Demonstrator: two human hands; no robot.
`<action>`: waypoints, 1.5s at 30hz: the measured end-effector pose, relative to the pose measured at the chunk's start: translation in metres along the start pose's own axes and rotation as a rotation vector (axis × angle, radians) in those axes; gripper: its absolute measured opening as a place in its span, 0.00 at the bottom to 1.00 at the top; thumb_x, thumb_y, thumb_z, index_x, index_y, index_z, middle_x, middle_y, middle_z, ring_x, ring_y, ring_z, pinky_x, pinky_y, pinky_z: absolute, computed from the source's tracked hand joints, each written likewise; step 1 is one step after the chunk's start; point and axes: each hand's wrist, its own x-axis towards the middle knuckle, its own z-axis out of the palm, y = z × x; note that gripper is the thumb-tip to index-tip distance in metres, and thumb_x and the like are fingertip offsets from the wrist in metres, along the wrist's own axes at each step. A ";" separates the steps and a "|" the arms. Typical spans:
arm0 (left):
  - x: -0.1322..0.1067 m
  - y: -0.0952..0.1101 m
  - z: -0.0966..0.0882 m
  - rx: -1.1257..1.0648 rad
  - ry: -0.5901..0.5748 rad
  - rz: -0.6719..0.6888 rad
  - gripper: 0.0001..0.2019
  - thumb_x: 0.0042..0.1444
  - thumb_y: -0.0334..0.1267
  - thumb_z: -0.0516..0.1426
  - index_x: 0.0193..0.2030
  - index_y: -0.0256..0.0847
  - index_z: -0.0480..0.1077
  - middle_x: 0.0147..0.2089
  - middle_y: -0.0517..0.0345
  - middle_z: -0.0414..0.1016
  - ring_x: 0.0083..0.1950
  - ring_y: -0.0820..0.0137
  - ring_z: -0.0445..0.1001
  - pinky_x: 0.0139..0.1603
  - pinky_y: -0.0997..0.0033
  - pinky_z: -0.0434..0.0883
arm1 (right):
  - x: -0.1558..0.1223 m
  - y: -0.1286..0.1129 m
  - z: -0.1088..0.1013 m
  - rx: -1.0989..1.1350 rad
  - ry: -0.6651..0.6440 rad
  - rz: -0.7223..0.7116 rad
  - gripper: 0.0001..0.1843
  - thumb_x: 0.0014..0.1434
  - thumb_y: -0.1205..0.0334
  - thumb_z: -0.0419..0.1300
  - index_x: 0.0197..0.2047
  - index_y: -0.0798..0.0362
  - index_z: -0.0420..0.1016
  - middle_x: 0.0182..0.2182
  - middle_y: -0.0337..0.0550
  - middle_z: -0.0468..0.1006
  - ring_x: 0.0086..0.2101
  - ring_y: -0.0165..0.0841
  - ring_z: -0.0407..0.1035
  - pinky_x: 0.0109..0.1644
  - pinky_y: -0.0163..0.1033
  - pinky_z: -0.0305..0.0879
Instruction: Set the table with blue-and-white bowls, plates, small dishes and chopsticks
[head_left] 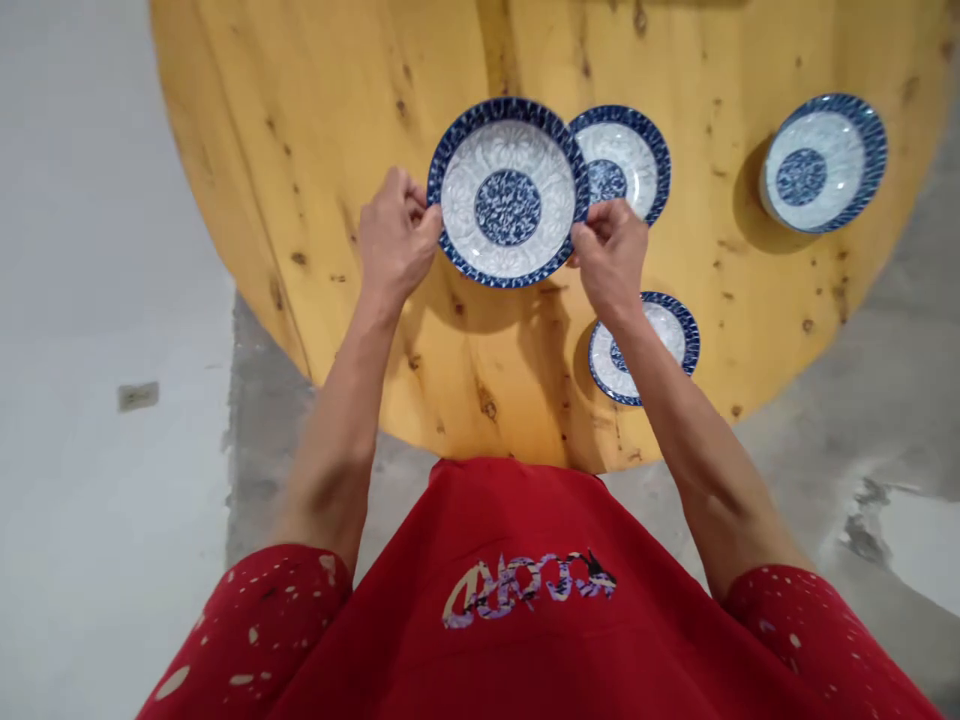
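A blue-and-white plate with a dark blue rim and a speckled round centre is held up above the table. My left hand pinches its left edge, and my right hand grips the right edge, thumbs on top and fingers underneath. Behind it, partly covered, lies a second plate of the same pattern. Below my right hand rests a smaller dish, partly hidden by my right forearm.
The round yellow wooden table shows knots and grain. Toward its right side stands a deep stack of matching bowls, seen at a slant. A white wall with a small socket is at the left.
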 end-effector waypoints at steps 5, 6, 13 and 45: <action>-0.052 -0.065 -0.046 -0.026 -0.009 -0.161 0.09 0.59 0.43 0.58 0.37 0.41 0.64 0.30 0.61 0.67 0.40 0.67 0.74 0.44 0.66 0.69 | -0.057 -0.037 0.059 0.118 -0.210 0.068 0.16 0.66 0.47 0.53 0.43 0.51 0.69 0.34 0.41 0.73 0.38 0.36 0.73 0.43 0.45 0.73; -0.059 -0.076 -0.051 -0.025 -0.005 -0.185 0.09 0.59 0.44 0.58 0.37 0.41 0.65 0.30 0.60 0.67 0.40 0.67 0.74 0.44 0.67 0.70 | -0.065 -0.042 0.069 0.126 -0.238 0.081 0.15 0.66 0.47 0.53 0.42 0.50 0.69 0.34 0.41 0.73 0.38 0.36 0.73 0.43 0.44 0.73; -0.070 -0.113 -0.057 -0.060 0.049 -0.259 0.10 0.57 0.45 0.58 0.39 0.43 0.68 0.30 0.59 0.70 0.38 0.66 0.73 0.43 0.66 0.70 | -0.082 -0.056 0.105 0.134 -0.232 0.171 0.07 0.60 0.55 0.54 0.37 0.49 0.64 0.31 0.39 0.75 0.32 0.34 0.73 0.39 0.41 0.71; -0.046 -0.138 -0.075 -0.096 -0.121 -0.219 0.13 0.59 0.48 0.57 0.30 0.41 0.69 0.29 0.55 0.72 0.39 0.64 0.74 0.47 0.64 0.72 | -0.090 -0.067 0.126 0.147 -0.258 0.278 0.18 0.65 0.46 0.49 0.43 0.51 0.68 0.33 0.43 0.77 0.35 0.37 0.75 0.38 0.41 0.73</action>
